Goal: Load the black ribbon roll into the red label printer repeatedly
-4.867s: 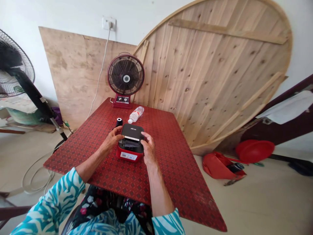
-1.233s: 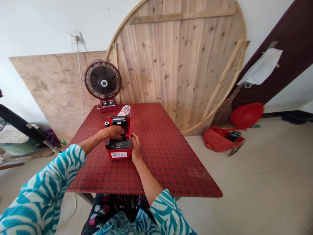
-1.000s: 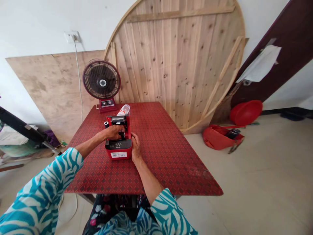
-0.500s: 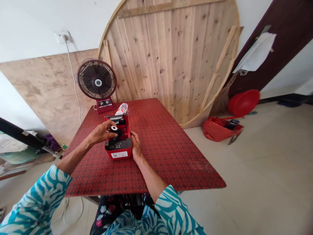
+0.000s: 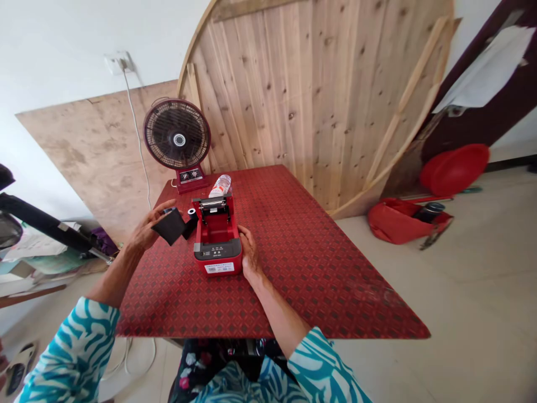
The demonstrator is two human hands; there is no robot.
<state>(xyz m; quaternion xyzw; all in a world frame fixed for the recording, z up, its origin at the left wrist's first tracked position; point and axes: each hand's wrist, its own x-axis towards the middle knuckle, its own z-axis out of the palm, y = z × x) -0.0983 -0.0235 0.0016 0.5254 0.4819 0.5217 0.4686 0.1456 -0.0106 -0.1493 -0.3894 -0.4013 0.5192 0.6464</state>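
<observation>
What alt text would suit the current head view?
A left hand holds a dark item beside an open red device, while the right hand touches its side. Behind, a fan and bottle rest on the red table.

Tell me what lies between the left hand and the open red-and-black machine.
In the head view: a black rectangular piece, held by that hand, then a black cylindrical roll with a white end.

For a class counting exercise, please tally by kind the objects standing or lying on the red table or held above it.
Table fan: 1
Plastic bottle: 1
Label printer: 1
Black roll with white core: 1
Black item in the left hand, exact shape unclear: 1
Total: 5
</observation>
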